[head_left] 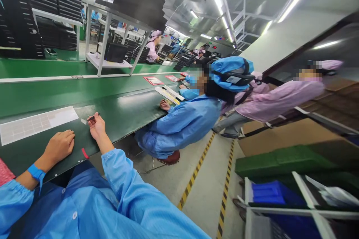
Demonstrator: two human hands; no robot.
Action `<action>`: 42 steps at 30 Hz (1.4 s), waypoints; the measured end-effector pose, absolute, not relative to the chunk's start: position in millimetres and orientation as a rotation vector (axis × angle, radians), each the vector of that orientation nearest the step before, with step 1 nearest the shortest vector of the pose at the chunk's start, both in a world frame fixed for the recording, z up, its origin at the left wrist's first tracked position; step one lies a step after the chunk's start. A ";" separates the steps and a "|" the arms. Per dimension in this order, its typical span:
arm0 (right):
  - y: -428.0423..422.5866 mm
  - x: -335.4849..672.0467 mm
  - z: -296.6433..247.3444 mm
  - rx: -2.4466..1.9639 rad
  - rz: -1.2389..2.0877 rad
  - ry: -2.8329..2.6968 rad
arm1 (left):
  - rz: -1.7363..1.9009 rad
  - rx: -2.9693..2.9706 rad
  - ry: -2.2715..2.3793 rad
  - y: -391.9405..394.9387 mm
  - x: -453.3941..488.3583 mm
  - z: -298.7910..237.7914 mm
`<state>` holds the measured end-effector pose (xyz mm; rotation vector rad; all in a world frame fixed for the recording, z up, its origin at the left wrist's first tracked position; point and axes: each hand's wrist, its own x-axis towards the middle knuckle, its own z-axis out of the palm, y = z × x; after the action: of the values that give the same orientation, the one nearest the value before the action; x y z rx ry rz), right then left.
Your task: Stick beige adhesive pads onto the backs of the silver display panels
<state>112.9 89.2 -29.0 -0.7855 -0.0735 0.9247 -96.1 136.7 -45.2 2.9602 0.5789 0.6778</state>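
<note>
My left hand (pixel 59 146) rests on the dark green work surface (pixel 120 115), its fingers curled in and nothing seen in them. A blue band (pixel 36 173) circles that wrist. Just beyond lies a white sheet (pixel 60 116) marked with a grid of greyish rectangles. In my right hand (pixel 97 129), thumb and fingers pinch a thin dark tool that looks like tweezers (pixel 92 118). At its tip is a small pale piece (pixel 83 121), apparently a label. A red strip (pixel 85 153) lies at the table edge between my hands.
A co-worker in blue (pixel 179 123) sits to my right beside strip sheets (pixel 166 95) and red-framed cards (pixel 153 80). Across the green bench stands a white rack (pixel 108 43) with black trays. Red bubbled material (pixel 5 171) lies at the far left. A striped floor line (pixel 198 171) runs behind the co-worker.
</note>
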 end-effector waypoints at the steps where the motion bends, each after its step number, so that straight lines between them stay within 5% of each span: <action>1: 89.9 115.9 -27.4 -0.793 0.938 -0.067 | 0.678 2.958 0.574 135.2 -96.2 -46.7; 22: 208.8 172.5 9.6 -0.973 1.047 -0.300 | 0.670 2.916 0.582 111.6 -103.4 -53.7; 42: 178.9 170.6 -17.8 -0.954 0.966 -0.166 | 0.700 2.907 0.617 83.5 -109.1 -48.0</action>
<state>170.6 178.9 -17.8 -0.9544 -0.1662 0.9656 -109.1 83.5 -48.0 2.9068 0.6166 0.6999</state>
